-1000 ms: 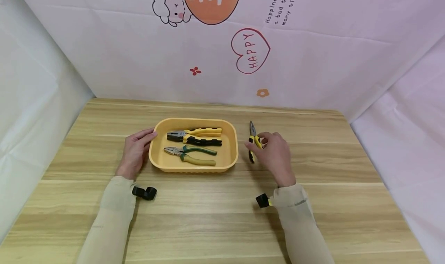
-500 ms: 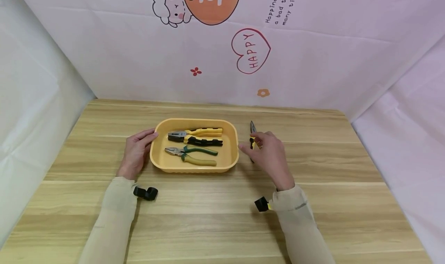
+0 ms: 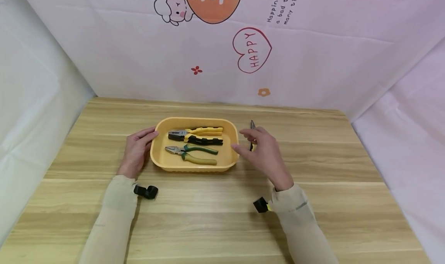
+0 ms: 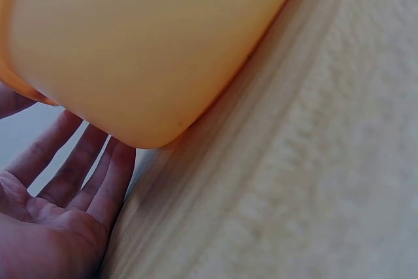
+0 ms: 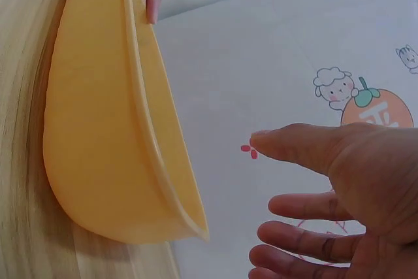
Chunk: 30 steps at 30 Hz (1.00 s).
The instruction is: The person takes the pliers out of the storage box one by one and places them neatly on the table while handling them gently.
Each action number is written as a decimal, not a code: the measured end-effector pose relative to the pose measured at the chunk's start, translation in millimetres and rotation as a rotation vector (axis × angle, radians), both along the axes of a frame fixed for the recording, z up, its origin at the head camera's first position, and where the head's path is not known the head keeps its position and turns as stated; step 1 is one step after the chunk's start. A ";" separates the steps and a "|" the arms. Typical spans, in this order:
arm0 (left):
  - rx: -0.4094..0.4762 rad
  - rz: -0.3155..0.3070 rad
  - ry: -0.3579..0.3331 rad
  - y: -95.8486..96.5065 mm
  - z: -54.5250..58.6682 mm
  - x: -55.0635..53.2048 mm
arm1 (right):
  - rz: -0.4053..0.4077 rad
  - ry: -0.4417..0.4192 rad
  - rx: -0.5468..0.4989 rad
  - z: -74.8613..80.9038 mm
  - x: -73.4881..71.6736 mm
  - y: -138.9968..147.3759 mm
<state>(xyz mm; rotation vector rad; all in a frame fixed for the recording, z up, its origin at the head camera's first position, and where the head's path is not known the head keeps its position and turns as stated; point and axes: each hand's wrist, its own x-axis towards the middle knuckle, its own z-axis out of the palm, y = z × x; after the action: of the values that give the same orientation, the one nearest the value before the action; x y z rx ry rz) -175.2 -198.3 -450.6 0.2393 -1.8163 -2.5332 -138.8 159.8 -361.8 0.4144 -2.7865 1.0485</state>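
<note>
My left hand holds the left end of a yellow plastic tray, thumb at the rim and fingers against the outer wall. In the left wrist view these fingers meet the wall near the table. Inside lie yellow-and-black combination pliers and, nearer me, a pair with green and tan handles. At the tray's right end my right hand hovers with thumb and fingers apart, nothing between them. Partly hidden behind it, needle-nose pliers with yellow-and-black handles lie on the table.
The tray stands on a wood-grain table. A white printed cloth rises behind the table, and plain white cloth hangs at both sides. Black wrist cameras sit at both cuffs.
My right hand has let go of the needle-nose pliers and moved left to the tray's right end, its fingers spreading. The left hand and the tray stay in place.
</note>
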 end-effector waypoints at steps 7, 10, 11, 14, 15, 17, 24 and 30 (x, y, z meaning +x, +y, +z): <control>-0.010 0.000 -0.004 -0.2 0.4 0.3 | 0.085 -0.065 0.004 2.8 -4.4 -14.2; -0.002 -0.003 -0.004 -0.4 -0.3 0.0 | 0.120 -0.086 0.014 -0.5 -6.6 -21.9; 0.000 -0.003 -0.004 -0.5 -0.4 0.0 | 0.133 -0.090 0.020 -1.8 -7.4 -24.7; 0.006 -0.001 -0.001 -0.7 -0.5 -0.2 | 0.170 -0.102 0.046 -5.7 -10.2 -34.3; 0.008 -0.001 0.000 -0.5 -0.3 -0.1 | 0.182 -0.109 0.055 -7.1 -11.4 -37.7; 0.010 -0.003 0.001 -0.9 -0.1 0.3 | 0.205 -0.121 0.086 -10.6 -14.4 -45.0; 0.028 -0.010 -0.004 -0.7 -0.1 0.8 | 0.242 -0.152 0.174 -23.8 -22.2 -63.0; 0.016 -0.009 -0.007 -0.7 0.6 0.0 | 0.251 -0.155 0.186 -32.4 -26.6 -69.8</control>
<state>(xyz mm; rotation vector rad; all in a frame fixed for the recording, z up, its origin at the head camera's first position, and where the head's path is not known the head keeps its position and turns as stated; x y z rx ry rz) -175.3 -199.0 -450.1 0.2418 -1.8047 -2.5568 -165.4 90.1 -394.1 0.7539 -3.0440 0.9023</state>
